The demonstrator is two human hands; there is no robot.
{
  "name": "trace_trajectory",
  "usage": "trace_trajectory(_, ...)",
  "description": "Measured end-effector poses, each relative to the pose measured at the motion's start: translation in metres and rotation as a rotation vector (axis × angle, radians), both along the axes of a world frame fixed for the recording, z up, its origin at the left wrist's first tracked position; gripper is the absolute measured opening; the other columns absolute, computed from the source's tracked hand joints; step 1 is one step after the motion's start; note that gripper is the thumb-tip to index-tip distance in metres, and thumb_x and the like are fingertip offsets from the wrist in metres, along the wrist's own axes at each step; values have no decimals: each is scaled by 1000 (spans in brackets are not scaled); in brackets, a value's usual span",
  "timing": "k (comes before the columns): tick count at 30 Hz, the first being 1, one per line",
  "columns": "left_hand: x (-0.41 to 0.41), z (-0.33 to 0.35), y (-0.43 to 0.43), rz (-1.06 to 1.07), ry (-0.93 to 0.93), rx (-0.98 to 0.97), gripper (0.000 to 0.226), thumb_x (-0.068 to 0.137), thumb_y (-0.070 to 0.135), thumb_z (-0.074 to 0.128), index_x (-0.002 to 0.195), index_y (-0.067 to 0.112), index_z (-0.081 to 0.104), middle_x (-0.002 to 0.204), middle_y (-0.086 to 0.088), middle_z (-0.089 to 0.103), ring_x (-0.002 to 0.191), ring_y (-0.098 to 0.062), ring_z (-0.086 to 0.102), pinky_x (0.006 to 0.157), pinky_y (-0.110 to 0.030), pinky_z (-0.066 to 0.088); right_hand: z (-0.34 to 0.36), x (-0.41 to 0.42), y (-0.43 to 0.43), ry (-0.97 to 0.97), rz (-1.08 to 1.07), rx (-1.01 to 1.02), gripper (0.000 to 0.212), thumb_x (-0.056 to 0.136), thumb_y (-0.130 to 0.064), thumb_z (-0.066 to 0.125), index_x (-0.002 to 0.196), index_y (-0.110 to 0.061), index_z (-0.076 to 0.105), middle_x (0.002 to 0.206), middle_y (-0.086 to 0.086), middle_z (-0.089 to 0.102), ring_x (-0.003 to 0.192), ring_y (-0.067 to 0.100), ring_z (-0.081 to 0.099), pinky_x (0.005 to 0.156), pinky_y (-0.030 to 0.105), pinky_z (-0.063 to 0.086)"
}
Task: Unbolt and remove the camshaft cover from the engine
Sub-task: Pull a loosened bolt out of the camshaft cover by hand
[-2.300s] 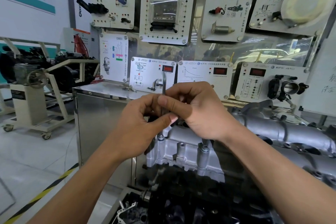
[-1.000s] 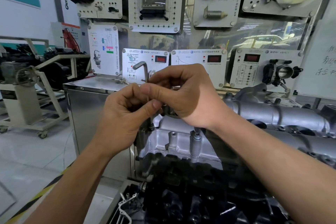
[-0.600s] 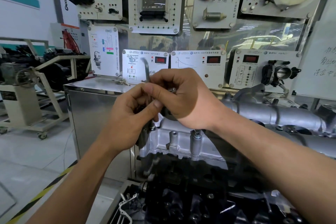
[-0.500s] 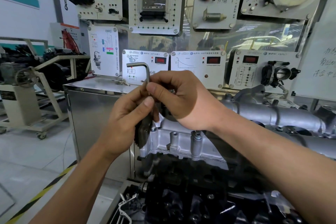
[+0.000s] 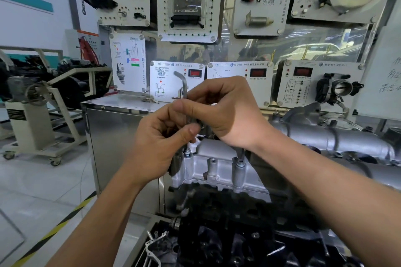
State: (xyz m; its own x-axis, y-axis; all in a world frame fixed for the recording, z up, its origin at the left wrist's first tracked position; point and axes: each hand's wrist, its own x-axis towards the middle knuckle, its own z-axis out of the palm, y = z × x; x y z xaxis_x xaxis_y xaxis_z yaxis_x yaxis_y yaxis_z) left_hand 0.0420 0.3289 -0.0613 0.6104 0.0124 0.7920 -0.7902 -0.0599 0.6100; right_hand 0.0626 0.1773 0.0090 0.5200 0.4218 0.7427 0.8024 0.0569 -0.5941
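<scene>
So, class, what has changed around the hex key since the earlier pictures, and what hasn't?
The hex key has turned: its short arm, lying flat leftward a moment ago, now angles up-left. Left hand and right hand still pinch its shaft; the camshaft cover stays seated.

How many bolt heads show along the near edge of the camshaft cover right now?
2. The corner bolt sits under the hex key; the second bolt tops the boss below the right hand. More may be hidden farther right.
</scene>
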Motion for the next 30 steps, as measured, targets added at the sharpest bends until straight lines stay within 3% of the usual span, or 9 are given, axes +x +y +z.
trace_trajectory(4,1,1,2,-47,30,15,31,82,36,74,81,8,61,65,1,64,59,-15,58,57,-22,50,1,-3,0,-30,34,-49,12,87,-10,74,78,-3,74,65,12,70,52,20,64,50,22,51)
trace_trajectory(6,1,-2,5,-121,69,-3,25,89,40,67,90,16,68,71,0,66,65,-17,59,62,-23,50,0,-4,-1,-26,55,-75,16,93,-10,67,83,1,72,64,13,68,53,27,64,51,30,53)
trace_trajectory(10,3,-5,9,-167,70,-21,29,97,28,50,94,11,74,88,-6,72,87,-19,66,83,-26,51,-2,-2,1,-24,82,-127,23,100,-12,54,90,3,69,56,19,59,50,34,58,52,46,50)
trace_trajectory(15,0,-6,4,-109,46,-52,28,84,46,72,85,18,73,74,4,71,70,-11,64,67,-18,51,-4,-2,2,-60,42,-91,14,91,-17,69,85,-5,75,67,22,68,55,31,64,50,38,52)
trace_trajectory(18,-1,-7,1,-113,40,-97,31,75,50,79,86,23,72,70,5,70,65,-11,62,63,-17,52,-4,-1,1,-46,17,-71,10,80,-16,81,76,-9,76,66,13,70,54,10,61,49,22,48)
trace_trajectory(20,0,-7,-1,-124,43,-102,35,74,48,81,88,18,71,73,4,71,68,-7,65,67,-18,54,-4,-1,1,-29,17,-52,11,78,-13,83,73,-9,75,64,10,70,53,5,59,49,17,46)
trace_trajectory(23,0,-6,-1,-112,62,-114,59,74,50,81,92,-2,60,75,-1,69,69,-10,64,68,-20,54,-4,-2,1,-30,33,-57,11,83,-13,78,73,-13,74,67,14,69,54,15,60,49,26,48)
trace_trajectory(26,-1,-7,0,-162,83,-105,41,81,53,74,95,15,71,76,-5,67,73,-15,62,71,-23,51,-4,-3,-1,-57,48,-83,15,90,-14,70,80,-5,75,69,18,69,60,34,63,52,38,50)
trace_trajectory(30,-2,-8,4,-195,109,-107,28,94,43,61,85,19,73,76,-3,67,74,-15,60,74,-22,48,-6,-4,-1,-82,82,-139,24,98,-12,59,90,8,70,69,23,67,58,33,64,53,42,52)
